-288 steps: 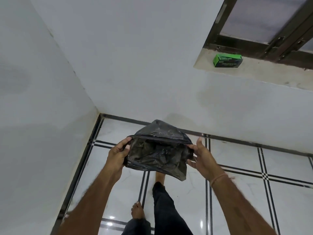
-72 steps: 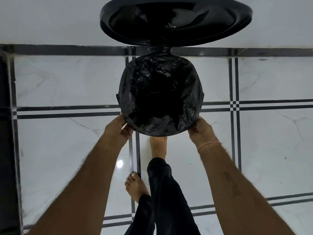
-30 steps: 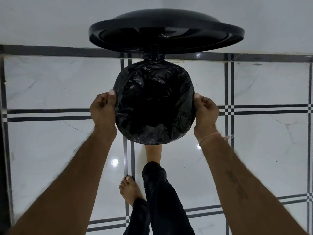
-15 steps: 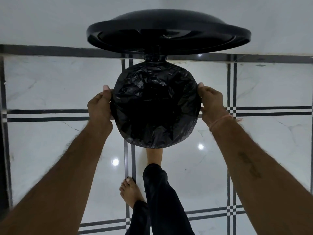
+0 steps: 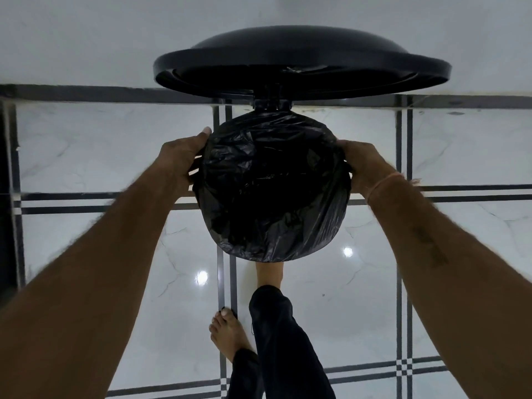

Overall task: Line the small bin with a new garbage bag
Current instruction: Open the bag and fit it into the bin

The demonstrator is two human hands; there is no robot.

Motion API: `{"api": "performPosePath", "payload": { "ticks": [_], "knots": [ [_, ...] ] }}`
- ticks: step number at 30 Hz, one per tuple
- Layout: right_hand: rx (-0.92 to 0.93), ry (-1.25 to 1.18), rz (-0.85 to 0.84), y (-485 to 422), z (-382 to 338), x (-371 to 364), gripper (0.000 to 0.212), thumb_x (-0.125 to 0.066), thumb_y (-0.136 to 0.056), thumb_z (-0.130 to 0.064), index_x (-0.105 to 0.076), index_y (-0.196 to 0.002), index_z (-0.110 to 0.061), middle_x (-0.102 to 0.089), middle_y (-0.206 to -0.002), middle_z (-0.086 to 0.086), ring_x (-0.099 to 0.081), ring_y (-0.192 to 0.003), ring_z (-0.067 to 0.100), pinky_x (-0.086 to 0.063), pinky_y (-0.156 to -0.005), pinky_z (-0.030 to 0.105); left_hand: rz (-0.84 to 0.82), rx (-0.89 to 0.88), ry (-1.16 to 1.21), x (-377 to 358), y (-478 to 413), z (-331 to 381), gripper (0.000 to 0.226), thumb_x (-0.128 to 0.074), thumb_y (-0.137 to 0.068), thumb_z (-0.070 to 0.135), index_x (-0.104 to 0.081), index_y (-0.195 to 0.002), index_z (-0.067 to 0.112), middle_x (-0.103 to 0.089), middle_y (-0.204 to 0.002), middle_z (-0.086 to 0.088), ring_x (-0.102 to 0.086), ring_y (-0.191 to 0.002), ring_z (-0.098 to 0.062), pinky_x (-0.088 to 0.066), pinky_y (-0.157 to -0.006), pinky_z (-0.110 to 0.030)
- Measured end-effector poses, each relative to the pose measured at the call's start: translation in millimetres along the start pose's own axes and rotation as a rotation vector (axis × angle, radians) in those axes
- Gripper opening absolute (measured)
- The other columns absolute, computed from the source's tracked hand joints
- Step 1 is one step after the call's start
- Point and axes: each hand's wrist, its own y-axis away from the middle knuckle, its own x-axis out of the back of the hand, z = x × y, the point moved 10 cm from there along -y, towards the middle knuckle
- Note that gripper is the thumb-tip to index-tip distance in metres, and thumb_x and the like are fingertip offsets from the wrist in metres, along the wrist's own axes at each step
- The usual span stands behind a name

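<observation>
The black garbage bag (image 5: 270,191) is stretched over the mouth of the small bin (image 5: 272,105), which stands on the white tiled floor (image 5: 86,156) near the wall with its round lid (image 5: 302,67) tipped up behind. The left hand (image 5: 180,159) and right hand (image 5: 364,165) clasp opposite sides of the rim, fingers curled round the bag's folded-over edge. One bare foot (image 5: 269,273) reaches under the bin's front.

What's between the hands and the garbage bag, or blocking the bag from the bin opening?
Nothing visible. The left hand and right hand grip the garbage bag directly at its sides. The lid stands raised behind, clear of the opening, and the bag is draped over the mouth of the bin.
</observation>
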Motion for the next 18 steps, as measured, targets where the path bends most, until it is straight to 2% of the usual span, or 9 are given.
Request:
{"api": "performPosePath", "payload": {
  "ticks": [1, 3, 4, 6, 7, 9, 13, 15, 18],
  "knots": [
    [0.037, -0.022, -0.025, 0.2, -5.0, -1.7, 0.022, -0.076, -0.092, -0.033, -0.073, -0.093, -0.011, -0.068, -0.085, 0.000, -0.064, -0.089, 0.020, -0.056, -0.066, 0.032, -0.008, -0.013, -0.008, -2.0, -0.7, 3.6, 0.033, -0.075, -0.089, 0.050, -0.076, -0.101, 0.020, -0.074, -0.091, 0.008, -0.067, -0.087, -0.015, -0.052, -0.074, -0.031],
    [0.106, -0.057, -0.075, 4.9, -18.2, -6.2, 0.043, -0.074, -0.091, -0.049, -0.077, -0.111, -0.012, -0.073, -0.106, 0.000, -0.068, -0.100, 0.018, -0.056, -0.070, 0.031, -0.057, -0.043, -0.033, -11.4, 0.1, 12.5, 0.042, -0.072, -0.088, 0.056, -0.079, -0.110, 0.021, -0.076, -0.101, 0.008, -0.069, -0.091, -0.013, -0.052, -0.075, -0.029],
    [0.137, -0.050, -0.108, 5.9, -25.7, -10.8, 0.048, -0.075, -0.090, -0.051, -0.077, -0.115, -0.011, -0.075, -0.107, 0.000, -0.071, -0.097, 0.015, -0.057, -0.068, 0.028, -0.074, -0.064, -0.048, -16.1, -0.5, 17.8, 0.041, -0.074, -0.087, 0.055, -0.079, -0.109, 0.021, -0.076, -0.100, 0.009, -0.070, -0.089, -0.012, -0.052, -0.074, -0.028],
    [0.184, -0.005, -0.169, 6.4, -37.5, -20.4, 0.043, -0.078, -0.089, -0.044, -0.077, -0.113, -0.008, -0.079, -0.098, 0.001, -0.077, -0.082, 0.012, -0.059, -0.061, 0.022, -0.077, -0.111, -0.079, -22.3, -4.5, 27.5, 0.026, -0.080, -0.085, 0.046, -0.079, -0.092, 0.021, -0.076, -0.085, 0.011, -0.069, -0.074, -0.007, -0.051, -0.065, -0.024],
    [0.192, 0.012, -0.180, 6.1, -40.8, -23.6, 0.040, -0.080, -0.089, -0.040, -0.077, -0.112, -0.007, -0.080, -0.095, 0.003, -0.078, -0.079, 0.013, -0.060, -0.060, 0.022, -0.071, -0.126, -0.093, -23.5, -7.0, 31.1, 0.020, -0.081, -0.085, 0.042, -0.076, -0.084, 0.022, -0.075, -0.079, 0.011, -0.067, -0.068, -0.007, -0.049, -0.060, -0.022],
    [0.190, 0.023, -0.203, 1.7, -46.3, -27.9, 0.035, -0.081, -0.088, -0.034, -0.078, -0.108, -0.006, -0.080, -0.091, 0.004, -0.079, -0.080, 0.014, -0.062, -0.064, 0.024, -0.060, -0.121, -0.101, -24.1, -11.7, 34.6, 0.018, -0.082, -0.085, 0.038, -0.074, -0.081, 0.022, -0.074, -0.077, 0.009, -0.066, -0.067, -0.008, -0.049, -0.059, -0.022],
    [0.140, 0.044, -0.224, -23.5, -45.8, -32.2, 0.028, -0.089, -0.079, -0.035, -0.081, -0.091, -0.011, -0.081, -0.103, 0.009, -0.076, -0.105, 0.027, -0.061, -0.096, 0.040, -0.072, -0.065, -0.148, -25.4, -22.8, 33.5, 0.024, -0.080, -0.087, 0.041, -0.073, -0.088, 0.017, -0.071, -0.075, 0.005, -0.065, -0.069, -0.012, -0.053, -0.067, -0.028],
    [0.109, 0.089, -0.244, -33.4, -44.1, -37.6, 0.030, -0.090, -0.077, -0.037, -0.081, -0.088, -0.011, -0.081, -0.104, 0.011, -0.076, -0.102, 0.027, -0.060, -0.099, 0.044, -0.088, -0.032, -0.210, -27.1, -30.6, 28.9, 0.031, -0.077, -0.088, 0.044, -0.071, -0.078, 0.016, -0.068, -0.069, 0.002, -0.065, -0.069, -0.015, -0.057, -0.074, -0.032],
    [0.086, 0.111, -0.279, -32.7, -37.0, -42.3, 0.030, -0.083, -0.086, -0.040, -0.077, -0.087, -0.011, -0.079, -0.093, 0.009, -0.075, -0.093, 0.024, -0.058, -0.102, 0.045, -0.082, -0.004, -0.217, -27.5, -34.6, 23.1, 0.033, -0.076, -0.090, 0.041, -0.071, -0.079, 0.011, -0.069, -0.080, -0.004, -0.065, -0.091, -0.026, -0.057, -0.096, -0.044]
  ]
}}
